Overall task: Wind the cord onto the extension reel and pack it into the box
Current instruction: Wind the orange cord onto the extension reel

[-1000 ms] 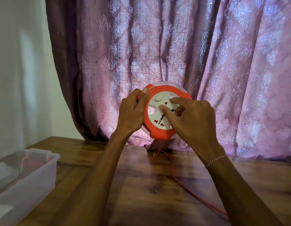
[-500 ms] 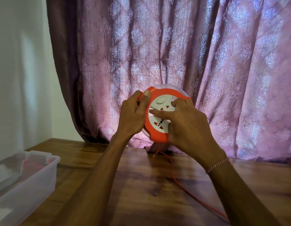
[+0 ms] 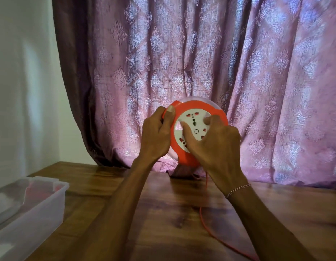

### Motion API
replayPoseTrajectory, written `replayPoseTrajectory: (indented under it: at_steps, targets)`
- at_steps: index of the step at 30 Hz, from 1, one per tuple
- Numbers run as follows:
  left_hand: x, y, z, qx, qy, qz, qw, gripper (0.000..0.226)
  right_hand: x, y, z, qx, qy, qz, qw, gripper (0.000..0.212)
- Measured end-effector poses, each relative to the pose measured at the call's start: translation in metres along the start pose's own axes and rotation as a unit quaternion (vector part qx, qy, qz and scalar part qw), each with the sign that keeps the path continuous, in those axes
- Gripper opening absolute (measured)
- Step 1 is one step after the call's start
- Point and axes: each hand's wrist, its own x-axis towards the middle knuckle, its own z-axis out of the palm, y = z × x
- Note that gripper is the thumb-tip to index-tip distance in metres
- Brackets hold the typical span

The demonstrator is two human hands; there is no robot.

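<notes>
— What are you holding, and where?

— One round orange extension reel (image 3: 198, 110), at the centre of the frame, held upright above the table in front of the curtain. Its white socket face points towards me.

— And your two hands?

— My left hand (image 3: 155, 136) grips the reel's left rim, thumb curled over the front edge. My right hand (image 3: 214, 146) lies on the socket face, fingers bent and pressing on it.

— The cord?

— One orange cord (image 3: 207, 223) hangs from the reel's underside and trails across the wooden table (image 3: 163, 213) to the lower right.

— The box?

— One clear plastic box (image 3: 29, 208) sits at the lower left, well apart from the reel. One patterned purple curtain (image 3: 182, 53) fills the background.
</notes>
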Motion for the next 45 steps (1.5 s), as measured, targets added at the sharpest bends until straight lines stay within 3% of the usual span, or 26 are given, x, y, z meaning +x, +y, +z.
replayPoseTrajectory:
  at_steps: [6, 9, 11, 15, 19, 24, 28, 37, 41, 45]
  targets:
    - [-0.002, 0.001, 0.003, 0.011, -0.013, 0.005, 1.000, 0.054, 0.005, 0.004, -0.011, -0.033, -0.025, 0.003, 0.999, 0.059]
    - [-0.001, 0.000, 0.000, 0.016, -0.007, 0.007, 1.000, 0.059, 0.013, 0.008, -0.020, -0.020, -0.086, -0.029, 0.996, 0.045]
    - [0.001, -0.001, -0.002, 0.026, 0.000, 0.008, 1.000, 0.060, 0.017, 0.012, -0.025, -0.015, -0.153, -0.100, 0.983, 0.032]
    - [0.002, -0.003, -0.004, 0.019, -0.003, 0.002, 1.000, 0.056, 0.013, 0.011, -0.026, -0.102, -0.320, -0.152, 0.930, 0.070]
    - [0.002, -0.002, -0.003, 0.025, 0.000, 0.009, 1.000, 0.051, 0.005, 0.002, -0.017, -0.150, -0.269, -0.157, 0.938, 0.079]
    - [0.002, -0.005, -0.002, 0.042, -0.004, 0.018, 0.999, 0.051, 0.003, 0.006, -0.015, -0.146, -0.155, -0.171, 0.962, 0.062]
    - [0.004, -0.005, -0.002, 0.043, 0.006, 0.017, 0.999, 0.046, 0.002, 0.005, -0.009, -0.094, -0.081, -0.109, 0.986, 0.061]
    - [0.002, 0.001, 0.000, 0.029, 0.006, 0.024, 0.999, 0.047, -0.001, 0.000, 0.000, -0.012, 0.007, 0.032, 0.999, 0.064]
    - [-0.001, 0.002, 0.005, 0.035, -0.003, 0.029, 0.999, 0.047, 0.003, 0.005, -0.004, 0.002, -0.020, 0.042, 0.999, 0.064]
    - [0.000, -0.002, 0.003, 0.024, 0.000, 0.019, 1.000, 0.050, 0.009, 0.007, -0.013, -0.062, -0.040, 0.018, 0.997, 0.055]
